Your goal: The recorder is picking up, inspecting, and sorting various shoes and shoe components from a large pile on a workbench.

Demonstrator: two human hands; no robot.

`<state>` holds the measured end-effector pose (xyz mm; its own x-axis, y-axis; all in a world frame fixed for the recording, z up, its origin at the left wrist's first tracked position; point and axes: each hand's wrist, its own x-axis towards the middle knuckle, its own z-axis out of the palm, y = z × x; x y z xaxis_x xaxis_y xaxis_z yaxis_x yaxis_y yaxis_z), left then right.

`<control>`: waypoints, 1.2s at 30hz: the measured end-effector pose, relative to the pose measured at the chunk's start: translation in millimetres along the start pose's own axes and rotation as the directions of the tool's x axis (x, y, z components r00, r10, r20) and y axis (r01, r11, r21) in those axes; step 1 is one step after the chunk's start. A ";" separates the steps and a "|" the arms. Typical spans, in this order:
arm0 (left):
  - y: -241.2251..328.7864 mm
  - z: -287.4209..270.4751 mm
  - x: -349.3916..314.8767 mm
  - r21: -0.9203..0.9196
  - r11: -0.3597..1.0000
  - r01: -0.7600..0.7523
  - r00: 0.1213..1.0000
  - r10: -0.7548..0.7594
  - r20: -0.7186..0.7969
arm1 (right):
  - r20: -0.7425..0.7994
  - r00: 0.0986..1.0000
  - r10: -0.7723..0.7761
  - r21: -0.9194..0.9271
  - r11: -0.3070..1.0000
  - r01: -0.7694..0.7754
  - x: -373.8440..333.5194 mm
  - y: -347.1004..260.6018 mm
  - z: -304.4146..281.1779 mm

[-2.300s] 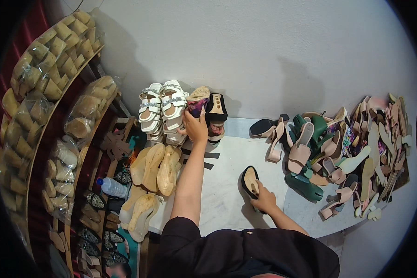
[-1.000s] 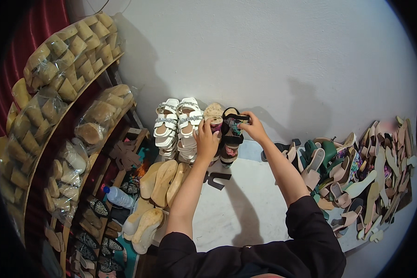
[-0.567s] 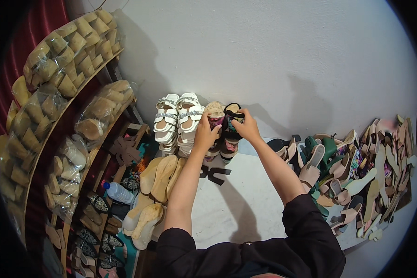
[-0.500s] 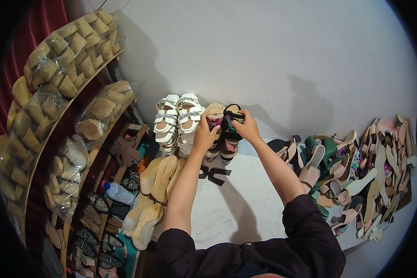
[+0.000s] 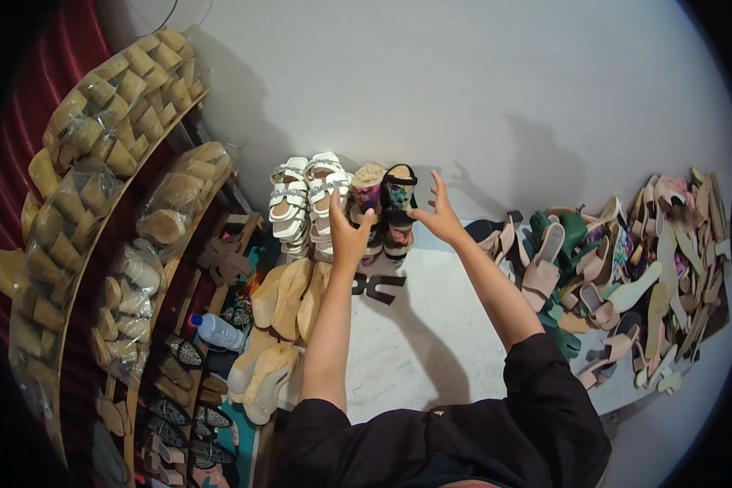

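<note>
Two stacks of floral-strapped sandals stand against the wall at the far edge of a white tabletop (image 5: 431, 325). The top sandal of the left stack (image 5: 368, 198) has a pale footbed. Black trim edges the top sandal of the right stack (image 5: 400, 193). My left hand (image 5: 350, 234) is open beside the left stack, thumb and fingers apart. To the right of the other stack, my right hand (image 5: 439, 220) is spread open, its thumb close to the black-trimmed sandal. White sandals (image 5: 288, 203) in two stacks stand just left of the floral ones, partly behind my left fingers.
Wooden shoe lasts (image 5: 289, 301) lie left of my left forearm. Shelves at the left hold bagged lasts (image 5: 130, 89) and shoes, with a water bottle (image 5: 217, 332) nearby. A heap of loose sandals and soles (image 5: 602, 285) covers the table's right side.
Both hands have let go of the floral sandals and opened, drawing apart to either side. The sandals now stay on top of their stacks. The view has shifted slightly.
</note>
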<state>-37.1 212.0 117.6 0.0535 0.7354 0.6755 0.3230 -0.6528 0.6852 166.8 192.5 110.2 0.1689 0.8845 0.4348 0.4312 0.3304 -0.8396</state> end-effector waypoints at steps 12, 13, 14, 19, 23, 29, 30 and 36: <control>43.2 56.7 -246.6 -0.147 0.947 0.286 0.956 -0.272 0.112 | -0.185 0.982 -0.036 -0.421 0.906 -0.046 -297.8 38.1 -30.1; 50.5 58.3 -263.6 -0.118 0.945 0.305 0.940 -0.279 0.195 | -0.149 0.988 -0.033 -0.446 0.894 -0.037 -316.3 40.1 -34.6; 55.9 59.1 -277.9 -0.087 0.943 0.321 0.917 -0.287 0.276 | -0.157 0.987 -0.031 -0.447 0.894 -0.043 -333.0 42.7 -40.9; 87.5 57.0 -322.0 -0.025 0.929 0.368 0.841 -0.321 0.436 | -0.267 0.962 0.062 -0.505 0.841 -0.194 -381.5 44.4 -81.4; 102.7 71.3 -332.5 -0.003 0.914 0.406 0.810 -0.359 0.464 | -0.328 0.943 0.050 -0.491 0.844 -0.215 -388.9 38.8 -116.3; 142.4 124.2 -327.9 -0.063 0.938 0.341 0.859 -0.284 0.426 | -0.378 0.925 -0.024 -0.515 0.836 -0.189 -400.5 35.7 -182.6; 147.3 135.0 -329.2 -0.088 0.954 0.288 0.881 -0.228 0.414 | -0.386 0.922 -0.046 -0.529 0.829 -0.180 -401.2 35.4 -196.3; 192.1 200.5 -353.2 -0.120 0.966 0.230 0.869 -0.148 0.473 | -0.468 0.883 -0.050 -0.553 0.795 -0.248 -428.7 38.2 -280.0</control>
<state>195.5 -136.8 -44.0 0.4453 0.8214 0.3564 0.2104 -0.4829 0.8500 359.0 -266.3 -17.1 0.5419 0.6101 0.5781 0.7915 -0.1390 -0.5952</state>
